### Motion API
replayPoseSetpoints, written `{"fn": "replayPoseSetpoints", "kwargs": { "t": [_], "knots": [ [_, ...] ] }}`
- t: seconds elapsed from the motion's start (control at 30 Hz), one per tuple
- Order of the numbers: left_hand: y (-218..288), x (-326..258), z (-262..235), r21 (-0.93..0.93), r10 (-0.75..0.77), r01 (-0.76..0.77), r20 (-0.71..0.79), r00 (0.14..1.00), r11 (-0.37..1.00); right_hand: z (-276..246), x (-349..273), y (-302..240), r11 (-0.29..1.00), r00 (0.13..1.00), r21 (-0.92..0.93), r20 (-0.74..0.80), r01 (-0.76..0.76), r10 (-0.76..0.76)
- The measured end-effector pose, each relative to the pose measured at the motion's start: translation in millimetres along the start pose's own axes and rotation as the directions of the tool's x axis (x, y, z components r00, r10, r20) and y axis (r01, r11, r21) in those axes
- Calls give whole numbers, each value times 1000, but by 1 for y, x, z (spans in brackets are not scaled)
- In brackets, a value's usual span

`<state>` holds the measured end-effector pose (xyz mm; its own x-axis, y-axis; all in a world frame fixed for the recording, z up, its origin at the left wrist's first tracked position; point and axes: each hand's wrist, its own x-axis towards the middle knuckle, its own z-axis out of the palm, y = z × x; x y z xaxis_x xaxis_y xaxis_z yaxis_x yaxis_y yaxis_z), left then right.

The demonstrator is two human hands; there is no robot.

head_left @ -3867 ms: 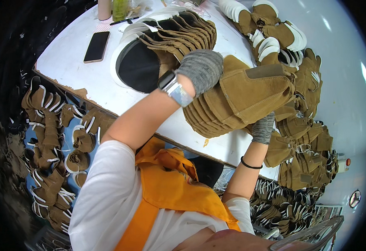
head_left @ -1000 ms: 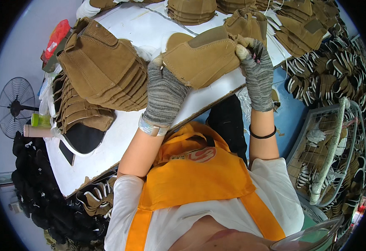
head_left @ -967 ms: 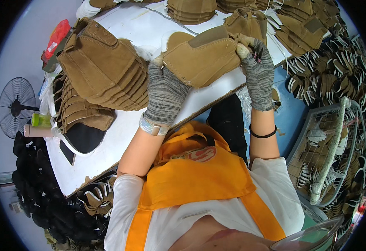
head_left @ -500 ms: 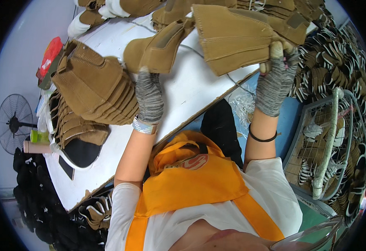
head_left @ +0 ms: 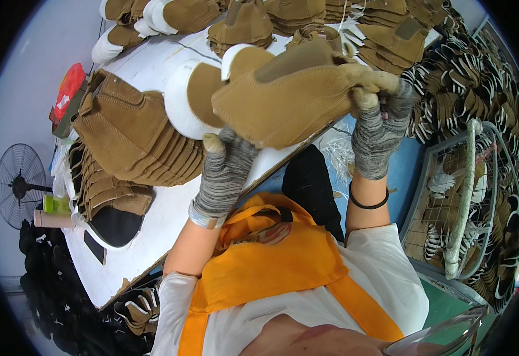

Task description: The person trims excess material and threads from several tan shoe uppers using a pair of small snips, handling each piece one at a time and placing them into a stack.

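A brown shoe upper (head_left: 289, 101) with a stitched edge and a darker panel is held up over the table. My right hand (head_left: 381, 121), in a grey knitted glove with pale fingertips, pinches its right end. My gloved left hand (head_left: 227, 169) is at its lower left edge; the thumb shows in front, and the fingers pass behind the upper. Directly behind it are two brown pieces with white rounded toes, a nearer one (head_left: 191, 101) and a farther one (head_left: 244, 59), both partly hidden. To the left of my left hand stands a stack of brown uppers (head_left: 135, 130).
The white table (head_left: 170, 207) bears more piles of uppers (head_left: 241, 26) along its far side. A phone (head_left: 95, 246) lies near its left edge, and a fan (head_left: 21, 184) stands beyond. At right are a wire basket (head_left: 464, 202) and a heap of shoe parts (head_left: 473, 89).
My hands have come closer together, and the right-hand upper has swung left and turned. The upper at my left hand is no longer seen as before; white-toed pieces now show there.
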<state>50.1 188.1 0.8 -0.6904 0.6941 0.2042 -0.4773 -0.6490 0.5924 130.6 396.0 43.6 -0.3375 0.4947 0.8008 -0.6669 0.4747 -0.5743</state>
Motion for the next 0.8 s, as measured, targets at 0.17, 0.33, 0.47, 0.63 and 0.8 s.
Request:
{"fn": "replayPoseSetpoints", "kwargs": {
  "t": [0.17,0.33,0.47,0.63,0.8],
  "knots": [
    [20,6,25,-292,-166,137,-77,983,947,13,-4,-2,971,933,10,279,-238,226],
    [6,9,44,138,-53,65,-86,995,988,22,-8,-12,994,991,-110,134,20,-5],
    [1,8,51,242,-73,81,-41,996,967,19,-4,-23,917,986,-393,168,72,-5],
    [-9,5,47,314,-33,64,-101,994,947,-7,7,-19,901,969,-390,-221,-192,111],
    [-11,9,44,279,-38,42,-20,999,959,-9,8,-24,969,998,-237,-16,61,-67]
  ]
}}
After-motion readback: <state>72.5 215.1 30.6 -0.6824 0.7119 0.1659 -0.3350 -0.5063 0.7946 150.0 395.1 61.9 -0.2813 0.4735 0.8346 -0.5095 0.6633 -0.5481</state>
